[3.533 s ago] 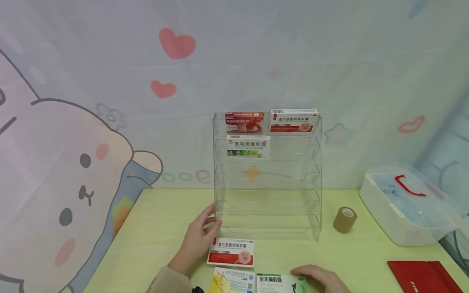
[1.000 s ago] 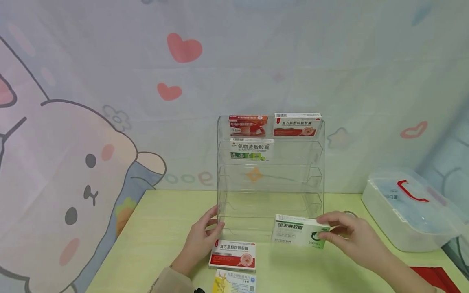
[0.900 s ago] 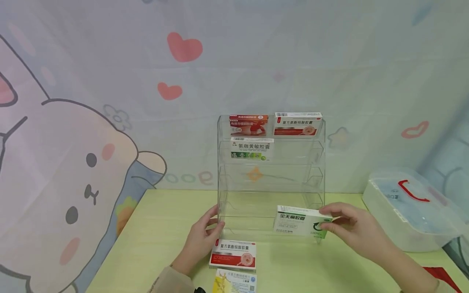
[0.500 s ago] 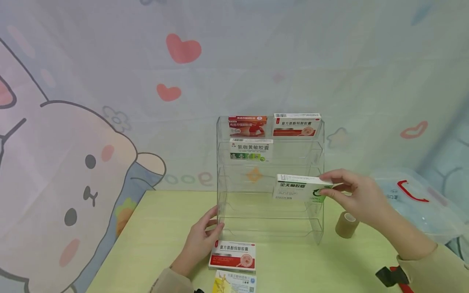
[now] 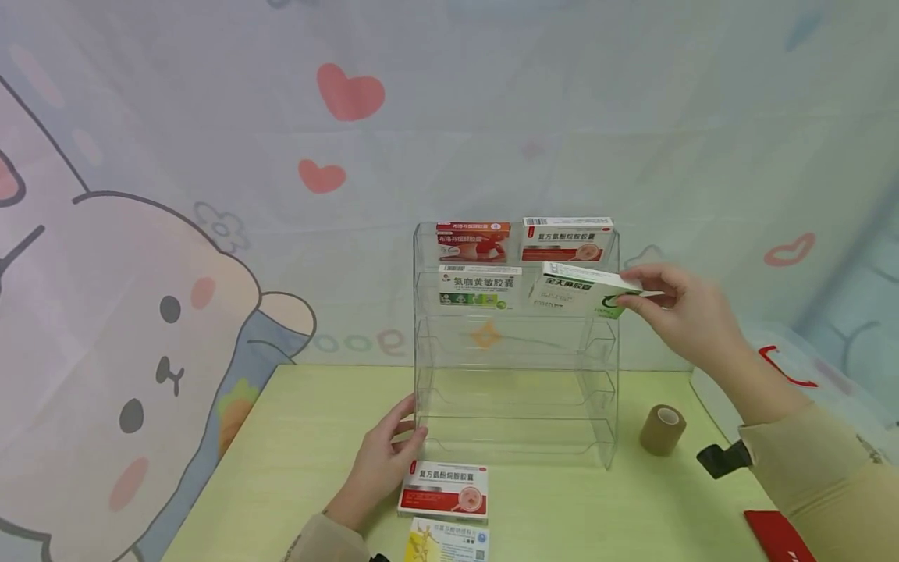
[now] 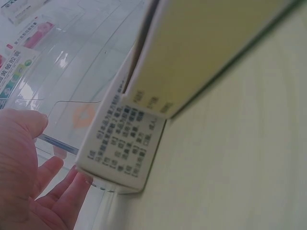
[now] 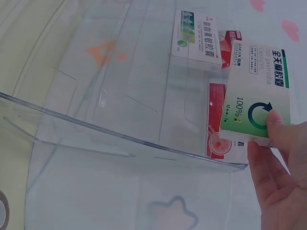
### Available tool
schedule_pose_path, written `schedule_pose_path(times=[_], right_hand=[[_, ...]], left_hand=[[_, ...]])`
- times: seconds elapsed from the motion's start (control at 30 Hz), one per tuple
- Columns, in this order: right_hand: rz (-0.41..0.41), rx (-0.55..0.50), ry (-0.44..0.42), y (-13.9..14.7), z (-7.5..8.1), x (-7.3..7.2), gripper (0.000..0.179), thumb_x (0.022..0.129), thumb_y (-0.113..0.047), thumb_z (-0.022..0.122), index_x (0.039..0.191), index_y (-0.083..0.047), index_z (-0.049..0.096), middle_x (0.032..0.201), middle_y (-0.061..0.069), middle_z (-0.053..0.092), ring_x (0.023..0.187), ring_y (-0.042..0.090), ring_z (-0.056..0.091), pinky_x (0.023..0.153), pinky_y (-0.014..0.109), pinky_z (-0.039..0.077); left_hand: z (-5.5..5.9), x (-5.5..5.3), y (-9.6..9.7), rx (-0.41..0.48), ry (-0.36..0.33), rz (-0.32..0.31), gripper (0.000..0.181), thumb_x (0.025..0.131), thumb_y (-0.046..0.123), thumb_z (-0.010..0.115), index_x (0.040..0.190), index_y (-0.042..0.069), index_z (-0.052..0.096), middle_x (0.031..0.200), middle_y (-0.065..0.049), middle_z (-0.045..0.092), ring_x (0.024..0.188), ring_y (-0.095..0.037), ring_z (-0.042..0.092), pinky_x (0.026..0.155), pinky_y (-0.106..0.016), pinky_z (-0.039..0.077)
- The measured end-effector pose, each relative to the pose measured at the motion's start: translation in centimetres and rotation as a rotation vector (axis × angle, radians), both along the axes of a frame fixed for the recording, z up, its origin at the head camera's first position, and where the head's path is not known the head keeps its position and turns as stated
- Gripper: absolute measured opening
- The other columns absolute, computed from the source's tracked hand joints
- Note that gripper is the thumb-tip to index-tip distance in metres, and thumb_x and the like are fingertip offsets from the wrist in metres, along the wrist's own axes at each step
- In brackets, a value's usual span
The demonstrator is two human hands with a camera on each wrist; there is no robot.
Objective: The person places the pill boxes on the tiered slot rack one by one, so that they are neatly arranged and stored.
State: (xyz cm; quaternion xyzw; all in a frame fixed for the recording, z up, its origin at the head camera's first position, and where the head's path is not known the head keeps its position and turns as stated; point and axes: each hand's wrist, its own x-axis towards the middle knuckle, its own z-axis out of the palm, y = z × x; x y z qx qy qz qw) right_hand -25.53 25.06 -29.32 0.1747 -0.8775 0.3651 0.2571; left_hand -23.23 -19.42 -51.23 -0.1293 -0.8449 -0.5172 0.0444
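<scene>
A clear acrylic tiered display rack (image 5: 520, 417) stands on the table. My left hand (image 5: 382, 453) grips its lower left side panel, thumb in front and fingers behind. My right hand (image 5: 691, 312) pinches the right end of a white-and-green medicine box (image 5: 579, 290), held tilted before the second tier. Left of it on that tier sits another white-and-green box (image 5: 481, 287). The top tier bears a red box (image 5: 473, 242) and a white-and-red box (image 5: 566, 240). In front of the rack lie a second white-and-red box (image 5: 444, 490) and a yellow-and-white box (image 5: 447, 541).
Right of the rack stands a roll of brown tape (image 5: 662, 430). Behind my right forearm is a translucent plastic case (image 5: 723, 402) with a red handle (image 5: 787, 367). A red pouch (image 5: 776, 535) lies at the front right. A printed cloth (image 5: 492, 117) hangs behind.
My right hand has picked the white-and-green box off the table and raised it along the rack's front to the second tier. My left hand has stayed on the rack.
</scene>
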Motion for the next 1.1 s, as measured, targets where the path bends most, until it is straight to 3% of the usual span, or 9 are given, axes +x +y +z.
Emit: schedule_pose_path(times=[0.37,0.43,0.5,0.6,0.63,1.1], right_hand=[[-0.09,-0.027,-0.043,-0.5,1.6,-2.7,0.035,0.101,-0.018,0.083,0.134,-0.011,0.076,0.128,0.021,0.08,0.085,-0.034,0.057,0.074,-0.003,0.049],[-0.099,-0.031,-0.054,-0.7,1.8,-3.1,0.035,0.102,-0.019,0.082,0.135,-0.012,0.076,0.131,0.019,0.079,0.092,-0.019,0.072,0.076,-0.003,0.049],[-0.11,-0.036,-0.066,-1.0,2.0,-3.4,0.034,0.102,-0.019,0.081,0.135,-0.012,0.075,0.134,0.019,0.078,0.102,0.005,0.083,0.077,-0.004,0.048],[-0.131,-0.034,-0.09,-1.2,2.1,-3.8,0.035,0.103,-0.018,0.08,0.137,-0.011,0.074,0.138,0.019,0.076,0.116,0.04,0.08,0.076,-0.006,0.045],[-0.135,-0.032,-0.096,-1.3,2.1,-4.0,0.035,0.103,-0.018,0.079,0.137,-0.011,0.074,0.139,0.019,0.076,0.117,0.043,0.079,0.075,-0.007,0.045],[-0.146,0.012,-0.159,-0.9,1.3,-4.9,0.033,0.104,-0.018,0.079,0.136,-0.012,0.074,0.136,0.019,0.077,0.118,0.044,0.078,0.073,-0.001,0.048]], left_hand=[[0.0,-0.1,-0.2,0.017,-0.003,0.005,0.064,0.107,0.02,0.074,0.166,0.016,0.049,0.163,-0.017,0.059,0.132,-0.037,0.072,0.105,-0.039,0.066],[0.0,-0.1,-0.1,0.021,-0.008,0.007,0.064,0.107,0.02,0.074,0.166,0.017,0.049,0.163,-0.016,0.059,0.132,-0.037,0.072,0.105,-0.039,0.066],[0.0,-0.1,-0.1,0.024,-0.011,0.006,0.064,0.107,0.019,0.074,0.166,0.017,0.049,0.163,-0.016,0.059,0.132,-0.038,0.072,0.105,-0.04,0.066],[0.1,-0.1,0.0,0.026,-0.015,0.004,0.064,0.107,0.019,0.074,0.166,0.015,0.049,0.163,-0.017,0.059,0.132,-0.039,0.071,0.105,-0.039,0.066],[0.1,-0.1,0.0,0.026,-0.015,0.002,0.064,0.107,0.019,0.074,0.166,0.015,0.049,0.163,-0.017,0.059,0.132,-0.039,0.071,0.105,-0.039,0.066],[0.2,0.0,0.1,0.006,-0.007,-0.003,0.065,0.108,0.019,0.072,0.167,0.013,0.046,0.164,-0.019,0.057,0.132,-0.04,0.071,0.105,-0.038,0.066]])
